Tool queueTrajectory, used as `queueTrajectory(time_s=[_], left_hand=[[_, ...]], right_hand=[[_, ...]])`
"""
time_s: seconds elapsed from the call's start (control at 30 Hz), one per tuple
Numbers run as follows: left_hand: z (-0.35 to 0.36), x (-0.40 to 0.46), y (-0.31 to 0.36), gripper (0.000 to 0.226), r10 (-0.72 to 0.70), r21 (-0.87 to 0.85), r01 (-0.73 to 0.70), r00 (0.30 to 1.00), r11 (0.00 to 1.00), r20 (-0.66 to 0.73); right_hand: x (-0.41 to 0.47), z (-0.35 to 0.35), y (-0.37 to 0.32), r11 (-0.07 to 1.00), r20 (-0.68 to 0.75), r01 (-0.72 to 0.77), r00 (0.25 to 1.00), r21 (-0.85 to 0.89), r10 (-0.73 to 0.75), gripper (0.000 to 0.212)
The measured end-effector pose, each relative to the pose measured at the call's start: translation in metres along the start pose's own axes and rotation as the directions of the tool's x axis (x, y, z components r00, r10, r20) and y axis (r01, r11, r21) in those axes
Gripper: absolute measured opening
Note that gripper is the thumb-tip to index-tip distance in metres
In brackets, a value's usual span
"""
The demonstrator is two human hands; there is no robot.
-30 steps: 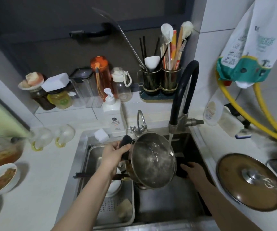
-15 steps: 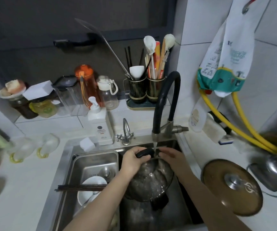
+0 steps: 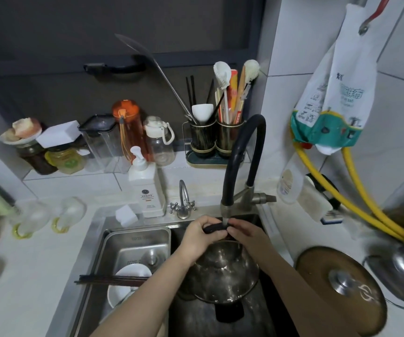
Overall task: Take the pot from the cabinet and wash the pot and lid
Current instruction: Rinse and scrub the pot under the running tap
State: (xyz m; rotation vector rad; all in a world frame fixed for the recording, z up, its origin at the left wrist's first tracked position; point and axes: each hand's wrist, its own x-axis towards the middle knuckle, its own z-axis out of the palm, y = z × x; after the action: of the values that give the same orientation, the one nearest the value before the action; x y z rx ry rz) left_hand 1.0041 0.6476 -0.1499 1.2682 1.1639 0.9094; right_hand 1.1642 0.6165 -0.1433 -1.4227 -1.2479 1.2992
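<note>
The pot (image 3: 223, 273) sits low in the right basin of the sink (image 3: 99, 242), mouth tilted up toward the person, one black handle at its near edge and the other at its far edge, so its handle-to-handle line runs straight away from them toward the faucet (image 3: 240, 166). Both hands meet at that far handle, right under the spout: the left hand (image 3: 197, 235) has its grip curled round the handle's left end, and the right hand (image 3: 242, 233) pinches the right end with its fingertips. Neither is nearer; they come at it evenly from either side. I judge the handle is being rubbed under the water, and the bowl hangs toward the person from that grip, so any turning will pivot there. The lid (image 3: 342, 288) lies knob up on the tabletop to the right, well apart, nearer the right hand, apparently not yet washed.
</note>
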Motion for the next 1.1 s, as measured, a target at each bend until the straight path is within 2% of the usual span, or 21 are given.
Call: queueTrajectory(time_s=[0.1,0.27,0.4,0.67,0.77,0.87,0.97,1.1], left_hand=[[-0.007,0.001,0.002,0.021,-0.004,-0.046,0.003,1.0,0.999,-0.018],[-0.024,0.003,0.009,0.019,-0.026,-0.055,0.022,0.997,0.998,-0.072],[-0.036,-0.001,0.009,0.019,-0.074,-0.132,0.06,0.992,0.989,-0.106],[-0.045,-0.007,0.002,0.017,-0.215,-0.39,0.119,0.953,0.913,-0.213],[-0.049,-0.013,-0.001,0.023,-0.218,-0.413,0.124,0.958,0.902,-0.188],[-0.046,-0.02,-0.003,0.013,-0.192,-0.374,0.138,0.975,0.917,-0.111],[-0.043,-0.024,-0.002,0.014,-0.177,-0.326,0.14,0.98,0.935,-0.089],[-0.048,-0.021,0.0,0.017,-0.17,-0.3,0.132,0.98,0.945,-0.105]], right_hand=[[0.005,0.003,-0.005,1.0,0.053,0.007,0.999,-0.011,-0.007,0.019],[0.018,0.011,-0.007,0.998,0.101,0.013,0.995,-0.055,-0.007,0.003],[0.022,0.015,0.008,0.99,0.111,0.023,0.994,-0.14,-0.007,0.023],[0.0,-0.002,0.05,0.975,-0.125,-0.141,0.985,-0.173,0.12,0.03],[-0.006,-0.003,0.053,0.952,-0.169,-0.169,0.977,-0.256,0.128,0.031],[-0.007,0.004,0.05,0.921,-0.156,-0.18,0.979,-0.344,0.134,0.038],[-0.009,0.008,0.047,0.947,-0.15,-0.216,0.971,-0.239,0.184,0.038],[-0.025,0.006,0.038,0.971,-0.147,-0.235,0.962,-0.03,0.229,0.024]])
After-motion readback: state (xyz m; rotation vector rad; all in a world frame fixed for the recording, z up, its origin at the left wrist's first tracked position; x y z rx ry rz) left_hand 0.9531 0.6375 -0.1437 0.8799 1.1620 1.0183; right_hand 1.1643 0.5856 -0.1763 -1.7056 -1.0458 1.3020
